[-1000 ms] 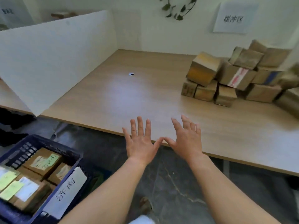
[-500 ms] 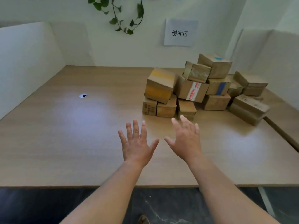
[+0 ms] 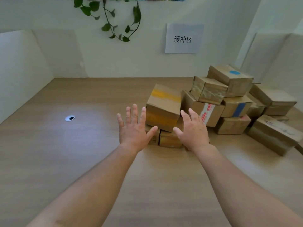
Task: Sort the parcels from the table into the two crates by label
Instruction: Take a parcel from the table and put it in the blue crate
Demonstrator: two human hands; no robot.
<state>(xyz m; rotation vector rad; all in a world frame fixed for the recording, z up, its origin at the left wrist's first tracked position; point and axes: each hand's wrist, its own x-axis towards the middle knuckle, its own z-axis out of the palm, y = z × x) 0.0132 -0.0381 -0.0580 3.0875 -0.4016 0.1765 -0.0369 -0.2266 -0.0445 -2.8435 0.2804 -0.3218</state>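
Note:
A heap of several brown cardboard parcels (image 3: 236,105) stands on the wooden table (image 3: 65,153) at the right back. The nearest one, a tilted box with yellow tape (image 3: 164,107), rests on two small boxes (image 3: 168,140). My left hand (image 3: 133,126) is spread flat, fingers straight, just left of the yellow-taped box. My right hand (image 3: 192,130) is spread just right of it, in front of a box with red-and-white tape (image 3: 208,112). Neither hand holds anything. No crate is in view.
A paper sign (image 3: 183,38) hangs on the back wall above the heap, with a trailing plant (image 3: 114,18) to its left. White partitions (image 3: 21,69) close the table's left and right sides. A small white-and-black disc (image 3: 70,118) lies on the table at the left.
My view has swung right and forward, away from the blue crate on the floor. Both open hands have reached over the table up to the yellow-taped box.

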